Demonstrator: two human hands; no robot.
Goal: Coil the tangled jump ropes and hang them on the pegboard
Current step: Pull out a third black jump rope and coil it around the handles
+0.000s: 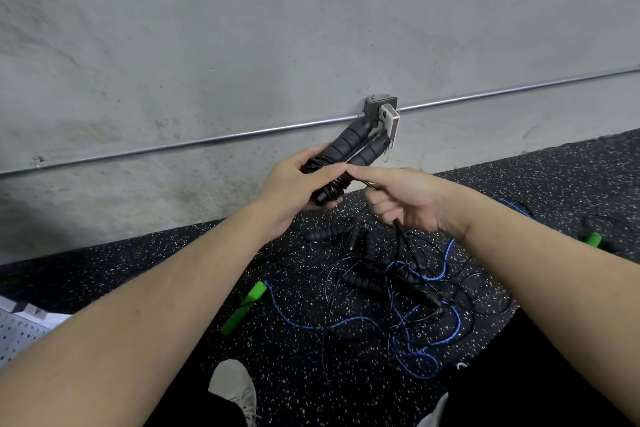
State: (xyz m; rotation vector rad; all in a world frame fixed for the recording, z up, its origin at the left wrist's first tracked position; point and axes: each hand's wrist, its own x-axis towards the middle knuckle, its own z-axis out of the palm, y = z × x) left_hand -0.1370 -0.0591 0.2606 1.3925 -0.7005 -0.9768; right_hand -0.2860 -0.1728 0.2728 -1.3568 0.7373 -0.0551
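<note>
Up close, the left hand (298, 184) grips two black foam handles (349, 149) angled up-right toward the wall, while the right hand (405, 201) pinches their cord (401, 236).

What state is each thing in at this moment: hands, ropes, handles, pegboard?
Left hand: grips the pair of black ribbed foam handles, cord wound round them.
Right hand: pinches that thin black cord, taut.
Black jump ropes on the speckled floor: tangled, uncoiled.
Blue braided rope: loose, tangled with the black ones.
Green handle: lying flat.
Grey pegboard: bare where visible.
</note>
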